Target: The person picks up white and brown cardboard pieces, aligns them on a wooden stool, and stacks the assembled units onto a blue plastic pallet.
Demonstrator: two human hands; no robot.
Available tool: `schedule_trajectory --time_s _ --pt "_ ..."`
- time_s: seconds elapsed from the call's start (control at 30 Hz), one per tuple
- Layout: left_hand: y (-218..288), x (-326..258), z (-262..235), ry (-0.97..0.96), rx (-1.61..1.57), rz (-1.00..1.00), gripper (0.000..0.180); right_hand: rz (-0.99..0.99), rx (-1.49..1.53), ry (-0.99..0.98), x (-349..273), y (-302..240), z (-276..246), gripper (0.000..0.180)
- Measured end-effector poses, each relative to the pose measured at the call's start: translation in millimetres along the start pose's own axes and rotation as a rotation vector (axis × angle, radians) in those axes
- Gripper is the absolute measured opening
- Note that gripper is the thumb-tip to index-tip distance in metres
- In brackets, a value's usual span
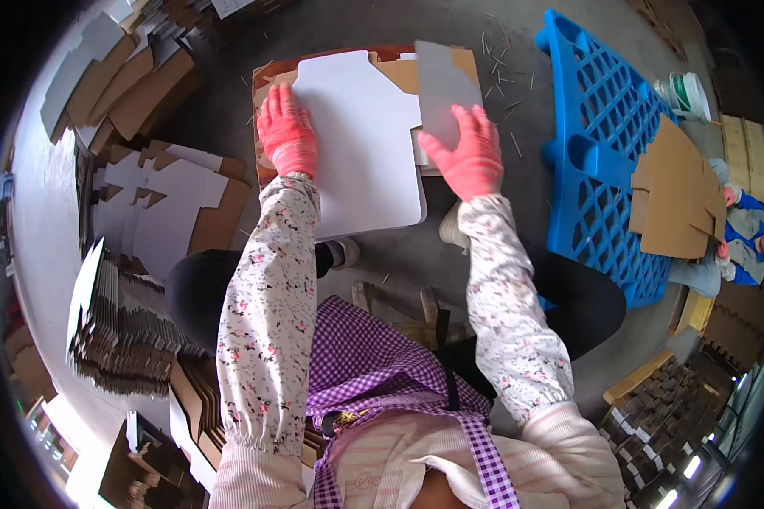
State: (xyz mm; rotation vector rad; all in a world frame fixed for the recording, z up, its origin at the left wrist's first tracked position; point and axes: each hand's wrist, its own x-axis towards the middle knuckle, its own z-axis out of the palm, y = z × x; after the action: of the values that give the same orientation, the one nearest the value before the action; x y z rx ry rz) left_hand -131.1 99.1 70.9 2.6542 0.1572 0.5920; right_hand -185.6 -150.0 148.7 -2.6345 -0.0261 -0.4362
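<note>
Directly under your hands: a white cardboard sheet point(356, 153) lies flat on the low bench point(314, 61), covering most of its middle and reaching out past its near edge.
Left hand: your gloved left hand point(287, 136) lies flat near the bench's left edge, fingers long and fairly close together, on the white sheet's left margin; it grips nothing that shows. That placing probably steadies the sheet.
Right hand: your right hand point(467, 154) is spread wide by the bench's right edge, thumb well apart from the fingers, over the lower end of a grey sheet point(448, 85). The spread probably gives it broad control of that piece; you cannot tell whether it presses or only hovers.
Grey sheet: it runs up to the bench's far right corner, beside the white sheet's notched side, over brown cardboard point(465, 61).
Around the bench: beyond its left edge lie cut white sheets point(174, 208) and a thick stack point(132, 327), perhaps kept there for easy reach; beyond its right edge are thin scraps point(518, 144) and a blue pallet point(560, 199) bearing a brown cardboard piece point(679, 191).
Hidden or unclear: the sheets mask most of the bench top; your right fingertips look blurred; the co-worker point(747, 225) is small and distorted near the rim.
</note>
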Motion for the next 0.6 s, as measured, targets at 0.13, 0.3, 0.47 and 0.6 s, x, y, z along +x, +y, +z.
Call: schedule_trajectory --time_s 0.13,0.3,0.47,0.6 --pt "6 2 -4 0.007 0.022 0.093 0.043 0.293 -0.339 -0.265 10 -8 19 0.078" --pt "4 7 -13 0.033 -0.112 0.111 0.037 0.28 -0.322 -0.295 12 -7 22 0.08" --pt "14 7 -16 0.045 -0.015 0.168 0.038 0.274 -0.317 -0.312 14 -5 19 0.079" --pt "61 -8 -8 -0.145 -0.104 0.626 0.042 0.304 -0.419 -0.288 14 -9 13 0.078"
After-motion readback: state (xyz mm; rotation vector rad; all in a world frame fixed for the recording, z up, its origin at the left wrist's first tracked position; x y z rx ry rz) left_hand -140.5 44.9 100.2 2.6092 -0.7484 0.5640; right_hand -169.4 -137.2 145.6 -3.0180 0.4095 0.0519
